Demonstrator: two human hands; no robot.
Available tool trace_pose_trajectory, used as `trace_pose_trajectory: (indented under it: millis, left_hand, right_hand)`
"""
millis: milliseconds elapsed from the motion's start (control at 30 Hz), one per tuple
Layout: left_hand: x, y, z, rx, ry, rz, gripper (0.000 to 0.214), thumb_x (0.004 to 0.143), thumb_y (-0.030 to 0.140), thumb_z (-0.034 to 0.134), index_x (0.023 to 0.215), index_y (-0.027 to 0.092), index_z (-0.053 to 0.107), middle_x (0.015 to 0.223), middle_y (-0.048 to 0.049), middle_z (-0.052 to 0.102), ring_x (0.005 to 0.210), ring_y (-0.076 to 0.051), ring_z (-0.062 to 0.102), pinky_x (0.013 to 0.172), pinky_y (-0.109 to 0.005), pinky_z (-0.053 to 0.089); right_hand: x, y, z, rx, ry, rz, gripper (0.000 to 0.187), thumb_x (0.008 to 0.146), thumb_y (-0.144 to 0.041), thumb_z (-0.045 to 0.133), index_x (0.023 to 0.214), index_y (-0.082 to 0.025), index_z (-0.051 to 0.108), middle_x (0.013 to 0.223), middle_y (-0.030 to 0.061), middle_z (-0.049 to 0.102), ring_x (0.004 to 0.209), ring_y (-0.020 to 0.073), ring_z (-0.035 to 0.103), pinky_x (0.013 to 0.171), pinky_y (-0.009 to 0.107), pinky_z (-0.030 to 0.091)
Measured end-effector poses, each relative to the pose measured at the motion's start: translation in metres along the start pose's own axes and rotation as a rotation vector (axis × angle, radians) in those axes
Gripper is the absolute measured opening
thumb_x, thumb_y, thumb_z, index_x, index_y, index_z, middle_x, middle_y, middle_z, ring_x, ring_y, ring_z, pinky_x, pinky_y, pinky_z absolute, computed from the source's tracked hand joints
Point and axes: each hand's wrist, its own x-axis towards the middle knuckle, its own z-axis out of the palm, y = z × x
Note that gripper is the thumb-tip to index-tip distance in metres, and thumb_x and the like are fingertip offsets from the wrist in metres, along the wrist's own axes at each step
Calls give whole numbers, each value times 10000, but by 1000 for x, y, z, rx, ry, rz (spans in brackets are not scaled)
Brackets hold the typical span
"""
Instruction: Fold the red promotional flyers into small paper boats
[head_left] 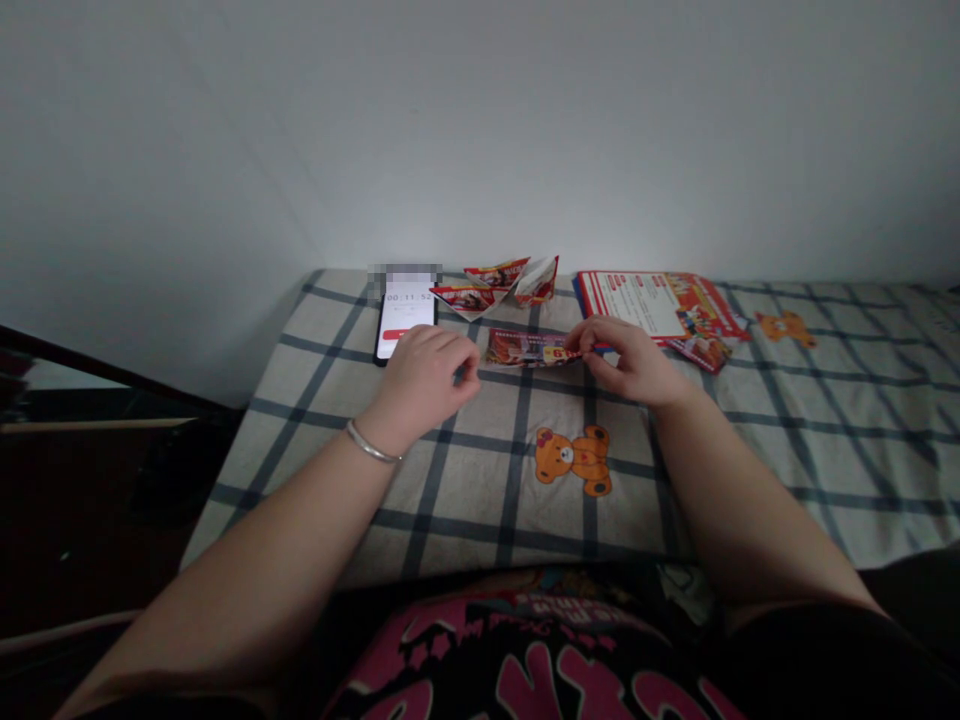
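Observation:
A narrow, glossy printed paper strip (517,348), probably folded, lies between my two hands. My right hand (630,365) pinches its right end between thumb and fingers. My left hand (431,375), wearing a silver bangle (371,443), is curled closed right by the strip's left end. Whether those fingertips grip the paper cannot be made out. Behind the strip stand folded red printed papers, one triangular (472,298), another behind it (497,272), and a third showing its white side (538,278).
A phone (409,310) with a running timer display lies just beyond my left hand. Red and white printed leaflets (637,305) are stacked past my right hand, a small printed piece (703,353) beside them. A checked cloth with bears (480,480) covers the surface, which meets a wall (525,130).

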Motion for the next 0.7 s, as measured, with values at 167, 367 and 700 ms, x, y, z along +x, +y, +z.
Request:
trace_pose_trajectory:
  millis: [167,367,700]
  left_hand:
    - [-3,4,3,-136,11,-30,99,845,153,540,921,163,604,913,-64,656,880,-219,621,795,-343,496]
    - [-5,2,12,-122,-96,45,177,911,241,617,1069,186,673,1067,-71,689,997,-240,634,874,-381,517]
    - [-5,-7,17,-193,-112,-24,132,927,171,588,988,186,704,970,-49,704,927,-205,656,831,-349,530]
  right_hand:
    - [1,-4,4,18,-59,4,158,736,-87,538,762,-234,484,933,66,694,854,199,642,770,322,479]
    - [3,-9,11,44,-93,50,151,733,-107,541,764,-238,471,945,66,717,830,193,653,748,310,488]
    - [1,-1,8,-140,-214,130,105,766,-201,612,868,-215,592,945,68,697,840,206,640,729,310,476]
